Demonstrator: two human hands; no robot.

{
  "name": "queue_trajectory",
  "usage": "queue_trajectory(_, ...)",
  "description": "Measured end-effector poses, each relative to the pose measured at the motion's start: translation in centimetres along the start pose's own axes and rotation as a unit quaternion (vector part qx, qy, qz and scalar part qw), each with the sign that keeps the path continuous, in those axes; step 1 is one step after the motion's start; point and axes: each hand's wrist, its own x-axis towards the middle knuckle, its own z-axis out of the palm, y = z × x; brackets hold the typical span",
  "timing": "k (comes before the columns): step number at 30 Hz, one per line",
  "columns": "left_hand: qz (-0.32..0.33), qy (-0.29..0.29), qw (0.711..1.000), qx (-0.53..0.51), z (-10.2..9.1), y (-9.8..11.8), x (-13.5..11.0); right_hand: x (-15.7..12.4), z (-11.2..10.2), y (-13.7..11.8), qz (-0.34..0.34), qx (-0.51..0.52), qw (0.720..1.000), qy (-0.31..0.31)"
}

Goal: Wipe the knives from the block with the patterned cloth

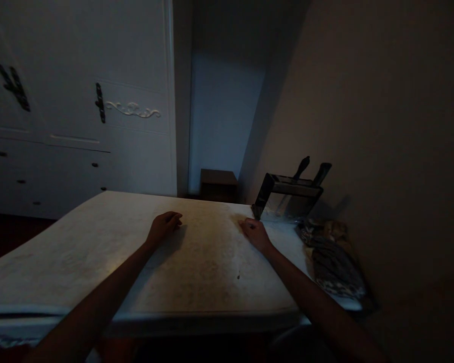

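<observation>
My left hand is over the pale, stained tabletop, fingers curled in and turned to the right. Across from it, my right hand is closed in a loose fist by a brownish stain. Nothing shows in either hand, though the light is dim. Just beyond my right hand stands a knife block with a dark frame and a see-through front. Two dark handles stick up out of it. A small dark speck lies on the surface nearer to me.
Folded dark and patterned cloths lie at the right edge, against the wall. A white wardrobe with dark handles stands at the left. Beyond the table's far edge is a low brown cabinet.
</observation>
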Motion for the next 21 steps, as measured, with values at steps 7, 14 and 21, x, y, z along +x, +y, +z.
queue_trajectory(7, 0.007, -0.026, 0.999, 0.017, 1.6, 1.7, 0.5, 0.3, -12.3, 0.8, 0.036, 0.024, 0.956, 0.29)
queue_trajectory(14, 0.056, -0.101, 0.991, -0.071, 8.8, 7.2, 1.7, 2.5, -20.5, 3.8, 0.056, 0.032, 0.882, 0.466)
queue_trajectory(21, 0.037, -0.164, 0.978, -0.124, 17.3, 13.0, 2.7, 5.9, -22.7, 7.9, 0.119, 0.023, 0.889, 0.442)
